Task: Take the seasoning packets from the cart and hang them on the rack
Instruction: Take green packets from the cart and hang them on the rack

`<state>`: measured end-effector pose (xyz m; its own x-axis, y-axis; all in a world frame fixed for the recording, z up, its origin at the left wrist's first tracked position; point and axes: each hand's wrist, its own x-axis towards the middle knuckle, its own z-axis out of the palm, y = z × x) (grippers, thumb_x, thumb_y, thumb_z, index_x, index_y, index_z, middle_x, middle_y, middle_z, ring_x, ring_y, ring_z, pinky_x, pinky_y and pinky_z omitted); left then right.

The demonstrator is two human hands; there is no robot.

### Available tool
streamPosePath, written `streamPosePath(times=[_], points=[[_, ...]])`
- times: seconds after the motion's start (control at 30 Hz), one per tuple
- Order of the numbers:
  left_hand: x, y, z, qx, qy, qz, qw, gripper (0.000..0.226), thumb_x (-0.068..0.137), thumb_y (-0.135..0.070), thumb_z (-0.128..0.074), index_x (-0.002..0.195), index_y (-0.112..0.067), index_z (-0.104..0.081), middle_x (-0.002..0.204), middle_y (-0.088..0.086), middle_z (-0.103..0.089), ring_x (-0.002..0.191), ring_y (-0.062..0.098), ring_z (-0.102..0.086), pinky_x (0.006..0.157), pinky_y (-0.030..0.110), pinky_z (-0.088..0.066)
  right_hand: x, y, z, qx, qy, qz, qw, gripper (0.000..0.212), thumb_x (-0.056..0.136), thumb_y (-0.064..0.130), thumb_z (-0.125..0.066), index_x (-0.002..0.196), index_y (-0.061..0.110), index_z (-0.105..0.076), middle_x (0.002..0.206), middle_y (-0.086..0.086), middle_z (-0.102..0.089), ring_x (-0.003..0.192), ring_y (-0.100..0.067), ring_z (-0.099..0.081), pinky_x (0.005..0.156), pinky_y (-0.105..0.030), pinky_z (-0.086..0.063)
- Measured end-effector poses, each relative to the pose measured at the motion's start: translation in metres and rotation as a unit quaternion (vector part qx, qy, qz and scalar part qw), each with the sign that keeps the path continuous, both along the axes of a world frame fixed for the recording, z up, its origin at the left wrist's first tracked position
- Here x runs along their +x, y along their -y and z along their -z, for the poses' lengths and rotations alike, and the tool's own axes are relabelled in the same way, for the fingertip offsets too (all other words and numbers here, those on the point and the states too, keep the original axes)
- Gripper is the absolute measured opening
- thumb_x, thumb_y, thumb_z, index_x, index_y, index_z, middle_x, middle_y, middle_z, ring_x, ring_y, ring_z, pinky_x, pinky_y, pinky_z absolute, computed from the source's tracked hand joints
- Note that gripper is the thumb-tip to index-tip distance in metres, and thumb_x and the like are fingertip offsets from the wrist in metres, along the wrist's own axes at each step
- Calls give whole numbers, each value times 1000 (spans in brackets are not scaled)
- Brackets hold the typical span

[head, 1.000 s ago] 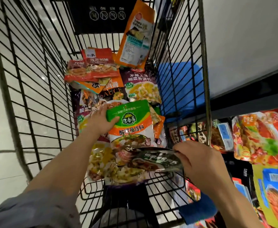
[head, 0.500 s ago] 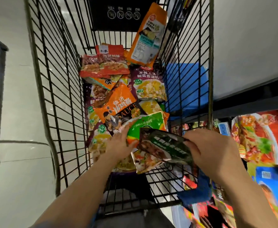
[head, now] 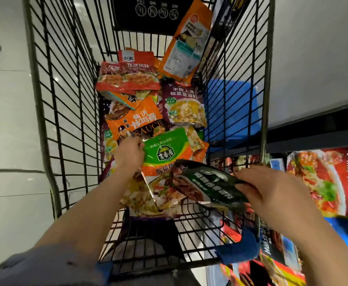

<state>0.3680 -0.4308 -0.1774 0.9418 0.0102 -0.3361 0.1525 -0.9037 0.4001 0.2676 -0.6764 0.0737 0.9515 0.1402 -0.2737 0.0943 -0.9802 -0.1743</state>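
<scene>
Inside the black wire cart [head: 51,104] lies a heap of seasoning packets. My left hand [head: 128,154] reaches down into the heap and holds the left edge of a green-and-orange packet [head: 165,150]. My right hand [head: 272,193] pinches a dark green packet [head: 208,184] by its right end, holding it above the cart's near right side. An orange sauce packet [head: 136,118], a purple packet [head: 182,104] and red packets [head: 127,77] lie farther back. Another orange packet [head: 187,40] leans upright against the far right wall.
The rack [head: 325,182] on the right carries hanging red packets, with a blue-labelled one below. A dark shelf edge [head: 313,139] runs above them. A blue cloth [head: 239,244] hangs on the cart's near right corner. Pale tiled floor lies to the left.
My left hand shifted farther into the cart along the green-and-orange packet's left edge, exposing its green top. My right hand kept the dark green packet and drew it slightly right.
</scene>
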Motion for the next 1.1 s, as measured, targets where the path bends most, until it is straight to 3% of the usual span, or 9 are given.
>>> streamPosePath(times=[0.2, 0.3, 0.43, 0.6, 0.7, 0.77, 0.97, 1.03, 1.1], points=[[50, -38, -2, 56, 25, -82, 995, 31, 94, -22, -49, 115, -2, -59, 120, 19, -50, 110, 37, -48, 86, 48, -45, 45, -13, 3, -49, -67, -14, 996, 21, 98, 29, -40, 109, 35, -56, 96, 12, -59, 96, -12, -58, 70, -30, -48], [72, -40, 5, 58, -7, -71, 996, 29, 95, -20, -47, 116, -3, -58, 121, 19, -50, 111, 37, -49, 88, 48, -46, 62, -14, 12, -50, -28, -10, 998, 19, 95, 24, -48, 106, 28, -64, 91, 6, -64, 89, -20, -61, 59, -30, -44], [73, -38, 26, -60, -48, -21, 997, 30, 94, -6, -41, 124, -1, -43, 117, 19, -52, 106, 37, -52, 84, 46, -42, 81, -15, 15, -71, -39, -9, 997, 20, 96, 27, -45, 108, 31, -60, 93, 9, -61, 91, -16, -59, 58, -27, -39], [51, -39, 38, -19, -72, 53, 996, 32, 93, -6, -41, 124, 2, -41, 119, 26, -50, 106, 42, -51, 80, 47, -41, 76, -17, -5, -70, -83, -33, 994, 12, 91, 29, -51, 98, 36, -59, 81, 13, -57, 80, -10, -58, 59, -29, -47], [31, -30, 29, 10, -77, 72, 994, 33, 91, -7, -42, 125, -4, -41, 115, 23, -55, 98, 39, -57, 77, 45, -44, 71, -14, -26, -36, 16, 4, 999, 5, 81, 21, -63, 81, 26, -65, 68, 5, -63, 60, -22, -61, 49, -36, -51], [13, -20, 19, 24, -87, 99, 991, 38, 89, -6, -43, 127, -7, -40, 113, 19, -57, 94, 37, -58, 79, 42, -46, 76, -12, -38, -34, 51, 35, 997, 4, 82, 21, -64, 82, 23, -67, 71, 1, -66, 63, -27, -62, 56, -38, -53], [-37, 10, -19, 54, -155, 131, 978, 41, 93, -5, -40, 133, -12, -34, 113, 9, -60, 108, 26, -52, 103, 41, -33, 97, -18, -16, -100, 89, 67, 989, 11, 90, 18, -56, 83, 12, -64, 72, -10, -63, 63, -30, -50, 47, -22, -18], [-44, 8, -24, 35, -132, 156, 978, 44, 94, -8, -39, 138, -12, -30, 112, 9, -63, 107, 26, -56, 107, 42, -29, 100, -18, 0, -99, 101, 78, 987, 11, 91, 14, -55, 87, 9, -65, 72, -12, -62, 64, -32, -53, 48, -25, -24], [-50, 3, -31, -18, -106, 168, 980, 39, 94, -9, -40, 133, -12, -35, 97, 8, -66, 93, 27, -62, 97, 40, -41, 105, -14, 14, -98, 116, 78, 985, 13, 92, 13, -54, 92, 8, -66, 73, -12, -63, 64, -32, -55, 49, -27, -34]])
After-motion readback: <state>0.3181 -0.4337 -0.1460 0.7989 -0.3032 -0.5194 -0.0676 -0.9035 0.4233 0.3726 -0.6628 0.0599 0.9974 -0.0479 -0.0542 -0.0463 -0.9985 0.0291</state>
